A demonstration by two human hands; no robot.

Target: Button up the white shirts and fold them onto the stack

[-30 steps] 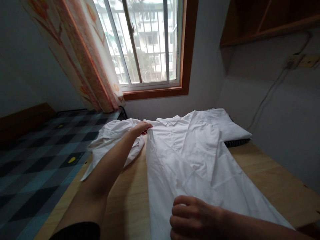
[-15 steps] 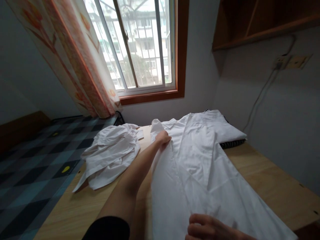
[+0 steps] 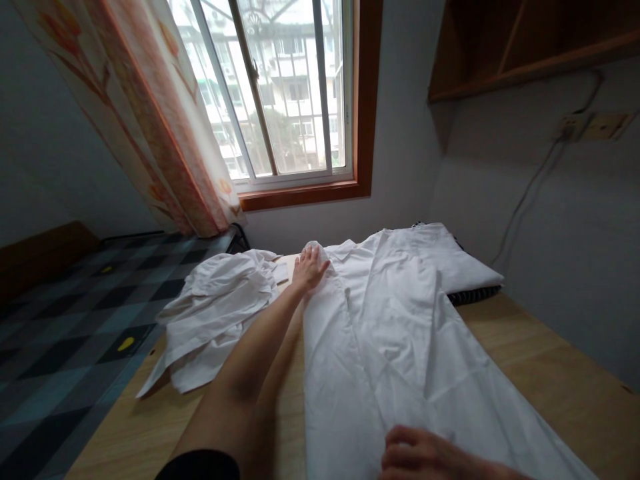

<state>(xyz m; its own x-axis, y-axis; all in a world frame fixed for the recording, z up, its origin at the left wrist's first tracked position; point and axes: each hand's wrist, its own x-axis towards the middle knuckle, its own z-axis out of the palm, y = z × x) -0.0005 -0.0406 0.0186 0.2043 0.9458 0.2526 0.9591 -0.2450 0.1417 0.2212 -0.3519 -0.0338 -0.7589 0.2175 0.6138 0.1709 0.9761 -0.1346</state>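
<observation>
A long white garment lies spread along the wooden board, a sleeve folded over its right part. My left hand rests on its far left edge, fingers stretched out and apart, palm down. Near the bottom of the view my right hand is closed on the near part of the garment. Its fingers are curled where the long front edge runs down to them; the fingertips are hidden. To the left of my left forearm lies a crumpled white cloth piece.
The wooden board carries the garments. Behind, a folded white cloth lies on a dark striped item. A checked bed adjoins on the left. Ahead are a window and a curtain; a shelf hangs upper right.
My left hand has let go of the garment's front edge, moved slightly left and away from me, and opened flat on it. The right hand has stayed nearly in place, still closed.
</observation>
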